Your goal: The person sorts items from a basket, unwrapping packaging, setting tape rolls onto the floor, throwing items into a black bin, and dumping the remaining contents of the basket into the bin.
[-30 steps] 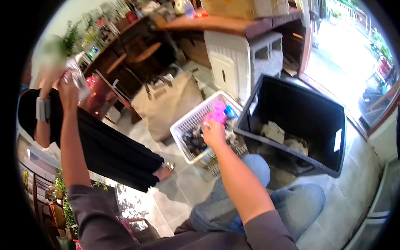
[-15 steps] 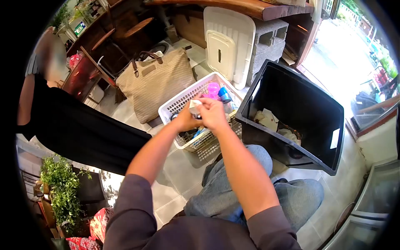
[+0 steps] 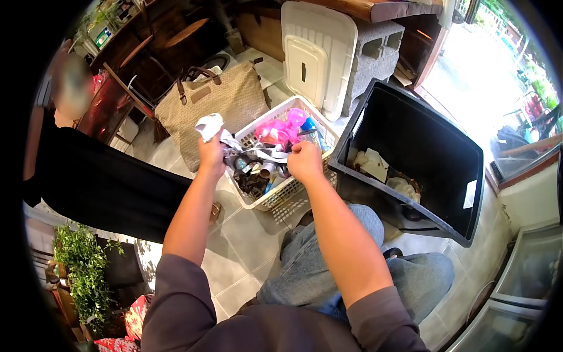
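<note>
A white plastic basket (image 3: 281, 196) on the floor holds bottles, a pink item (image 3: 281, 130), a blue item and other mixed things. My left hand (image 3: 211, 154) is closed round a crumpled white item (image 3: 209, 125) over the basket's left side. Over the right part of the basket, my right hand (image 3: 305, 160) is closed; a thin dark piece shows at its fingers, and what it grips is too small to name. Whitish strips stretch across the basket between my hands. A black bin (image 3: 410, 158) stands right of the basket with some pale scraps inside.
Behind the basket are a woven beige bag (image 3: 217, 102), a white lid (image 3: 319, 61) leaning upright and concrete blocks (image 3: 375, 53) under a wooden counter. A person in black clothing (image 3: 111, 176) stands at the left. Potted plants (image 3: 82, 276) are at the lower left.
Since the earlier frames, my left hand has come from the person's side to the basket. My hands, close together half a second ago, are now apart, with the white item at my left hand.
</note>
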`<action>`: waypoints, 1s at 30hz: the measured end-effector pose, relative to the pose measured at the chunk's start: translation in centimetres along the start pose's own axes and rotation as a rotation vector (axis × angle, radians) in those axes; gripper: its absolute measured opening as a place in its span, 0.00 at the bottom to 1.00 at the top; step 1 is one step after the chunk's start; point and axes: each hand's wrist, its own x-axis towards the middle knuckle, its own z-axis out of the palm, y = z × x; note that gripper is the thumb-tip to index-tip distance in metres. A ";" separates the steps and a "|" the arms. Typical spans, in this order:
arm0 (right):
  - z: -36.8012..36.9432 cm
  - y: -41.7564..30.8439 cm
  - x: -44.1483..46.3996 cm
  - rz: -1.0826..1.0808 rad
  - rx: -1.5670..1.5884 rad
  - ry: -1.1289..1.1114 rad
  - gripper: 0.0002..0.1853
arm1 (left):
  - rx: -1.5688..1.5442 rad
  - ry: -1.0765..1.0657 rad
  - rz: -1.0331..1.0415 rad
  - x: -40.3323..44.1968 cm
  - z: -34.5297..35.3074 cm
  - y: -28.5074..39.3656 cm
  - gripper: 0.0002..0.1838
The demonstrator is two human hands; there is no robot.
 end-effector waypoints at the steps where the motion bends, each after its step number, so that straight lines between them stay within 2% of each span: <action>1: -0.1 -0.4 -0.2 -0.003 -0.052 -0.024 0.15 | -0.026 -0.009 0.026 -0.5 -0.2 1.2 0.11; 2: -0.6 -0.8 -0.2 0.063 -0.066 -0.121 0.16 | -0.050 0.040 -0.026 -0.3 -0.6 2.3 0.12; 3: -0.5 -0.7 -0.3 0.042 -0.085 -0.128 0.18 | -0.066 0.088 -0.042 -0.2 -0.9 3.4 0.12; 5: -0.2 -0.4 -0.8 -0.001 -0.123 -0.141 0.22 | -0.090 -0.050 -0.067 -1.1 -1.6 6.1 0.10; 6: 0.4 0.5 -0.6 -0.075 -0.115 -0.145 0.29 | -0.119 0.014 0.008 -0.7 -1.2 6.3 0.09; 9: 1.8 1.1 -0.9 -0.170 -0.147 -0.197 0.36 | -0.208 0.050 0.066 -3.1 1.4 10.6 0.05; 10: 2.0 1.0 -1.0 -0.162 -0.124 -0.255 0.37 | -0.286 -0.112 0.073 -2.1 0.0 10.9 0.04; 13: 1.7 -0.2 -1.5 -0.158 -0.170 -0.323 0.32 | -0.270 -0.221 0.112 -2.4 -0.2 11.7 0.08; 15: 2.0 -0.1 -1.2 -0.158 -0.218 -0.327 0.26 | -0.200 0.018 0.042 -2.8 0.4 12.0 0.09; 17: 2.0 -0.1 -1.2 -0.141 -0.217 -0.290 0.25 | -0.174 -0.115 0.075 -1.2 -1.9 11.0 0.10; 18: 2.1 0.1 -0.9 -0.071 -0.201 -0.346 0.26 | -0.183 -0.106 0.083 -1.3 -1.9 10.9 0.09; 21: 2.5 1.3 -1.1 -0.013 -0.324 -0.365 0.40 | -0.212 -0.041 0.072 -3.0 -1.3 11.2 0.09; 22: 1.8 0.6 -1.2 0.050 -0.368 -0.490 0.47 | -0.238 -0.081 0.049 -3.5 -1.3 11.4 0.10; 25: 3.3 0.5 -2.3 -0.180 -0.467 -0.569 0.54 | -0.289 -0.155 0.042 -5.7 -0.1 12.0 0.11; 26: 3.8 0.2 -2.5 -0.177 -0.465 -0.627 0.58 | -0.304 -0.195 0.025 -6.0 -0.1 12.2 0.12; 28: 6.6 1.3 -2.7 -0.255 -0.486 -0.560 0.53 | -0.318 -0.222 0.025 -6.4 0.5 12.3 0.14; 30: 8.1 2.1 -2.4 -0.268 -0.514 -0.508 0.50 | -0.393 -0.130 0.010 -6.0 0.8 12.3 0.15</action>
